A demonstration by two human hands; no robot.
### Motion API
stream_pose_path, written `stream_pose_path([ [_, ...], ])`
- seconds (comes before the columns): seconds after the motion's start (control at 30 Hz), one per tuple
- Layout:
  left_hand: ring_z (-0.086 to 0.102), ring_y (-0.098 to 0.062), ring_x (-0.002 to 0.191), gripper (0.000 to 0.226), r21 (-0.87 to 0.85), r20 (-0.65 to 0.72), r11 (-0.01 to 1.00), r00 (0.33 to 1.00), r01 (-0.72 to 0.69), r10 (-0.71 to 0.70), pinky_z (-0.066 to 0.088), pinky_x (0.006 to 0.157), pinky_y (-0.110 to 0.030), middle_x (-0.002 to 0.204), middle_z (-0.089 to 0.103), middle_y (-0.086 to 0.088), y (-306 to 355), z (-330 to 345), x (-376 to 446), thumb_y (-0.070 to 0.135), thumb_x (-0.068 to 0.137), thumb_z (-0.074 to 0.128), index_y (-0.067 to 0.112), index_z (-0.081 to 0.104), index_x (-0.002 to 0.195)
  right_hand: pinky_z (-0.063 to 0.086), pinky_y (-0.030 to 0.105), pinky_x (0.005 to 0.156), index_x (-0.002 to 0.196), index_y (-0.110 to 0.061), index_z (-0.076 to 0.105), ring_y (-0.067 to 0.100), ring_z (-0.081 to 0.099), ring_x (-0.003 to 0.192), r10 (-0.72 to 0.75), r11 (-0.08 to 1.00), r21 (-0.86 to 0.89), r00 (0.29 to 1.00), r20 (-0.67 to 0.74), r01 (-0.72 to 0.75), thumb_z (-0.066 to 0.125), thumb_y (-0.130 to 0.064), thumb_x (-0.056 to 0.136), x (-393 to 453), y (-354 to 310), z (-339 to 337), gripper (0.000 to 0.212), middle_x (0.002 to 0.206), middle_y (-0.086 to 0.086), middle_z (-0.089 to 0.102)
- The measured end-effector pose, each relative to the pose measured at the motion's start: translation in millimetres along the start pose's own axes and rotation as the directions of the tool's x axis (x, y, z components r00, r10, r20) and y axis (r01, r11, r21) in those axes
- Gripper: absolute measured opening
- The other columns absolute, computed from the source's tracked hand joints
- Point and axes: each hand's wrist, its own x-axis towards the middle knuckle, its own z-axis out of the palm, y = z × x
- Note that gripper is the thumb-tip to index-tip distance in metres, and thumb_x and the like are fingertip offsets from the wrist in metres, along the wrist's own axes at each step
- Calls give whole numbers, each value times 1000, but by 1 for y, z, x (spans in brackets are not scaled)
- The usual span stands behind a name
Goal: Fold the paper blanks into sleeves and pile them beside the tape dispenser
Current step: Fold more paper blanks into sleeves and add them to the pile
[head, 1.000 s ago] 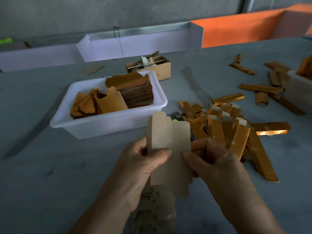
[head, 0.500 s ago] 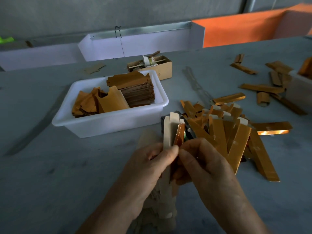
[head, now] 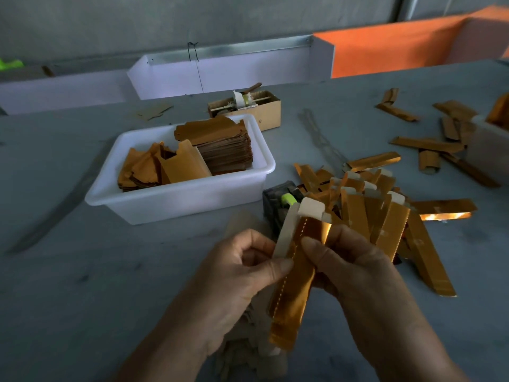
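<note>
In the far-left white tub (head: pixel 176 201) we see stacked paper blanks (head: pixel 223 146), our left hand (head: pixel 234 282) and right hand (head: pixel 355 268) pinching a gold sleeve (head: pixel 296 282), now folded narrow, flat a second ago.

Flat blank (head: pixel 296 274) now folded, gold face outward

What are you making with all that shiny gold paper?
A person is folding a gold paper blank into a narrow sleeve. The left hand pinches one long edge and the right hand pinches the other, holding it up over the grey table. Just behind it stands a dark tape dispenser, with a pile of finished sleeves beside it. A white tub further back holds stacks of flat blanks. More sleeves lie scattered at the far right.
</note>
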Motion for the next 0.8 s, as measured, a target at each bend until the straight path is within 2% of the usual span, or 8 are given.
stream_pose_path([
  [0.13,61,4,62,11,50,-164,996,983,-81,88,45,60,-17,67,68,13,-2,6,-3,39,65,72,35,72,75,57,35,69,77,-23,67,22,70,76,-30,999,-15,997,-72,29,64,-30,71,3,4,3,10,78,9,70],
  [0.23,63,2,69,9,293,-284,939,921,-182,267,47,57,-11,72,66,12,-5,14,-5,27,77,76,35,74,81,58,33,65,76,-22,67,19,71,71,-38,999,-15,995,-88,36,64,-21,78,4,6,3,3,74,8,71],
  [0.33,58,-13,67,21,775,-208,588,786,-230,582,51,53,-26,74,53,5,-5,23,-8,14,85,66,23,74,102,57,26,60,75,-17,67,19,70,66,-21,999,36,996,-92,24,65,-18,78,5,7,5,4,71,9,71],
  [0.43,56,-25,62,43,967,-46,226,785,-121,618,44,48,-30,74,55,-7,-10,39,-15,15,79,43,8,71,111,55,21,55,75,-10,66,17,70,64,-31,998,46,994,-102,36,66,-22,75,4,7,8,12,68,8,70],
  [0.57,56,-18,61,44,934,-111,354,899,-51,424,37,55,-22,75,59,0,-18,53,-19,27,84,34,15,73,102,50,13,50,73,-16,68,11,69,66,28,998,64,992,-120,-21,62,-36,71,0,10,11,21,70,-1,71],
  [0.7,53,-11,51,26,901,-115,416,858,-123,501,20,44,-21,66,53,8,-7,52,-21,32,78,40,24,64,73,52,19,55,77,-13,66,17,69,69,45,999,-16,987,-152,-48,67,-42,66,1,14,9,31,72,5,69],
  [0.77,57,-13,60,17,931,-8,310,839,-192,544,30,40,-20,75,55,5,-8,44,-20,24,75,58,24,72,85,54,24,59,79,-8,64,25,68,71,54,998,-11,986,-158,-56,67,-26,78,6,15,6,18,72,12,67],
  [0.8,60,-14,67,21,897,2,369,837,-243,547,43,42,-23,80,56,5,-8,40,-18,18,70,72,24,74,90,54,26,61,78,-7,63,28,67,72,59,998,-8,987,-150,-61,65,-22,81,7,15,4,15,73,15,66],
])
